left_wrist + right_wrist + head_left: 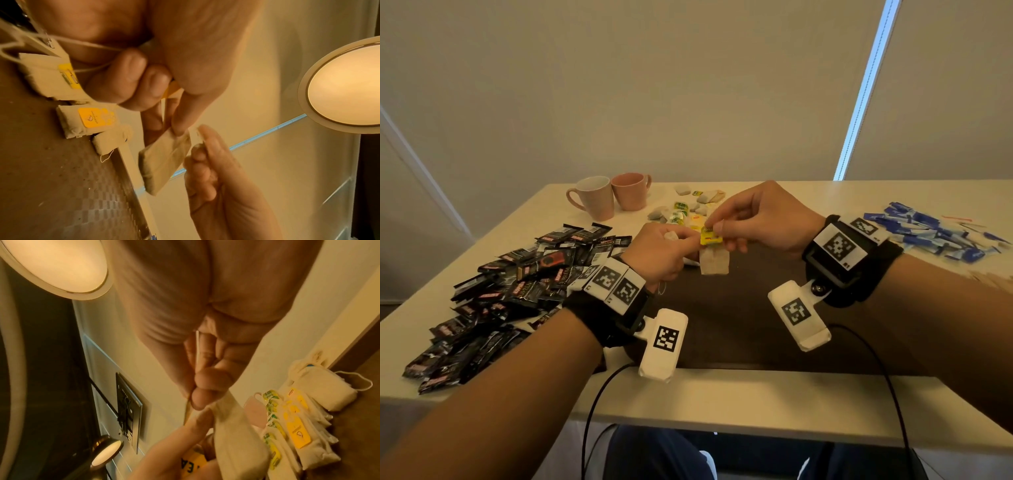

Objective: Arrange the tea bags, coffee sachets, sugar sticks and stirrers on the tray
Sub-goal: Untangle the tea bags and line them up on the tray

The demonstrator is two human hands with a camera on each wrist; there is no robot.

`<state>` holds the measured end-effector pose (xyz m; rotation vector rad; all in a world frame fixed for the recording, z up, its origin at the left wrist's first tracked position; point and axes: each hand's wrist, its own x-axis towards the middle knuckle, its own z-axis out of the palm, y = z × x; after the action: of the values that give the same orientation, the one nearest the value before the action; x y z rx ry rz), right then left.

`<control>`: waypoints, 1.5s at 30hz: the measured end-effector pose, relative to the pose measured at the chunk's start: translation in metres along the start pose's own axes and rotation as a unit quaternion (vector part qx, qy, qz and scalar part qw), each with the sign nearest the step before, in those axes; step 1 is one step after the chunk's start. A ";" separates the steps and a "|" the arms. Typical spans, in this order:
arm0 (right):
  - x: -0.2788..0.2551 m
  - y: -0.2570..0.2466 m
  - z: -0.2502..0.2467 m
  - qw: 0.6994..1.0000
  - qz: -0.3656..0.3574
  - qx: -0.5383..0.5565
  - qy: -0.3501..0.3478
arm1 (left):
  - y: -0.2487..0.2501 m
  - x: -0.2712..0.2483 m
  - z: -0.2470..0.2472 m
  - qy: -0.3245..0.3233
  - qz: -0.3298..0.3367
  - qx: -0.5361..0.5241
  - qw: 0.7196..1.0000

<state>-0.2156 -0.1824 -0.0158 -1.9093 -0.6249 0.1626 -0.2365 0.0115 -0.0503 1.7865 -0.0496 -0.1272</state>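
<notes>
Up above dark tray (739, 329), left hand (661, 253) and right hand (760, 219) both pinch one tea bag (714, 260) by yellow tag (710, 236). Other fingers curled.

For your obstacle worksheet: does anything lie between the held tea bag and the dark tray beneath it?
Nothing visible. Both hands, left hand and right hand, pinch the tea bag above the tray, whose surface directly below looks bare.
</notes>
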 end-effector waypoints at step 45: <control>0.109 0.038 0.092 0.903 0.004 -0.407 -0.138 | -0.001 0.013 -0.048 0.106 -0.056 -0.207 0.971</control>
<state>-0.1456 -0.0645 -0.0701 -2.7256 -0.9794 0.1987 -0.2182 0.0573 -0.0419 1.3769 0.2174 -0.0233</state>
